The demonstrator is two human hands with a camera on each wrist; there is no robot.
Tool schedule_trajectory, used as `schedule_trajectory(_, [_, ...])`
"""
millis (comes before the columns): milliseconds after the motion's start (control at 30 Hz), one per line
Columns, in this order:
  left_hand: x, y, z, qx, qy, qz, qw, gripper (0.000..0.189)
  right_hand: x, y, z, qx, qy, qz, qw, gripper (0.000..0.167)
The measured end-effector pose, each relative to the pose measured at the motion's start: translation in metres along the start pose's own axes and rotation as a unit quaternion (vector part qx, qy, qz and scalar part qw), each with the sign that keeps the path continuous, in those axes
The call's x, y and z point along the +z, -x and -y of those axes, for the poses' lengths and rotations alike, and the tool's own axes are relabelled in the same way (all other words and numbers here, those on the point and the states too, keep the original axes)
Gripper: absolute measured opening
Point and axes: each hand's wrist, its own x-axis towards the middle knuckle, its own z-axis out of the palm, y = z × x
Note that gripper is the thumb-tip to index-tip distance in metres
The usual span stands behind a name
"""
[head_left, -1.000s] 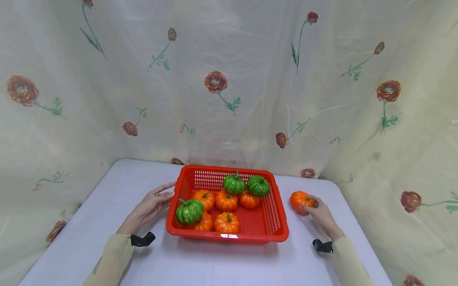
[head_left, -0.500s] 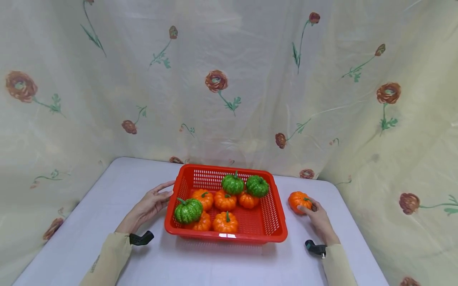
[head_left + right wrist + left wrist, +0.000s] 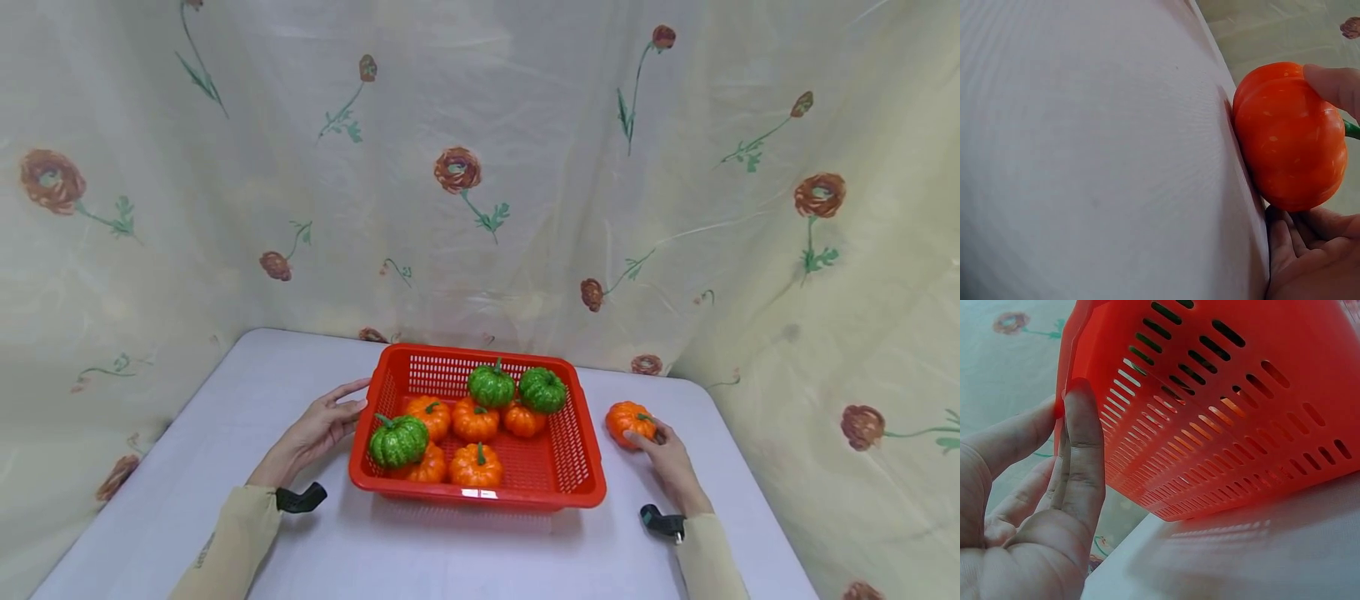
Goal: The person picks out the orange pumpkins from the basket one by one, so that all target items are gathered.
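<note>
My right hand (image 3: pixel 667 457) holds an orange pumpkin (image 3: pixel 626 423) on the table to the right of the red basket. In the right wrist view, the thumb (image 3: pixel 1335 86) lies on one side of this orange pumpkin (image 3: pixel 1291 137) and the fingers (image 3: pixel 1285 247) are at the other, with its green stem partly behind the thumb. My left hand (image 3: pixel 322 429) touches the left rim of the red basket (image 3: pixel 525 498) with fairly straight fingertips. In the left wrist view, one finger (image 3: pixel 1085 450) overlaps the slotted outer wall just under the lip.
Inside the basket lie several orange pumpkins (image 3: pixel 476 467). Green pumpkins rest among them: one green pumpkin (image 3: pixel 398 442) at the front left, another green pumpkin (image 3: pixel 491 386) and a third green pumpkin (image 3: pixel 543 390) at the back. A flowered curtain (image 3: pixel 517 250) stands behind the white table (image 3: pixel 480 554).
My right wrist and forearm have shifted slightly left, while the fingers stay on the orange pumpkin. The left hand and the basket's contents keep their places.
</note>
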Motion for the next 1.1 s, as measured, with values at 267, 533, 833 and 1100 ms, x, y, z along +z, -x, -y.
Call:
schedule_trajectory(267, [0.0,0.0,-0.004,0.004,-0.006,0.002,1.0,0.067,0.002,0.001,0.006,-0.004,-0.016,0.001,0.9999,0.104])
schedule_trajectory(533, [-0.001,0.0,-0.002,0.004,-0.018,0.003,0.9998,0.066,-0.017,0.009,0.009,-0.014,0.083,0.034,0.9959,0.103])
schedule_trajectory(833, [0.0,0.002,-0.003,0.009,-0.017,0.008,0.9998,0.069,-0.04,0.017,0.03,-0.051,0.092,0.036,0.9938,0.095])
schedule_trajectory(1100, [0.003,0.001,-0.003,-0.003,-0.016,-0.008,0.9998,0.067,-0.051,0.035,0.079,-0.14,0.145,0.025,0.9792,0.09])
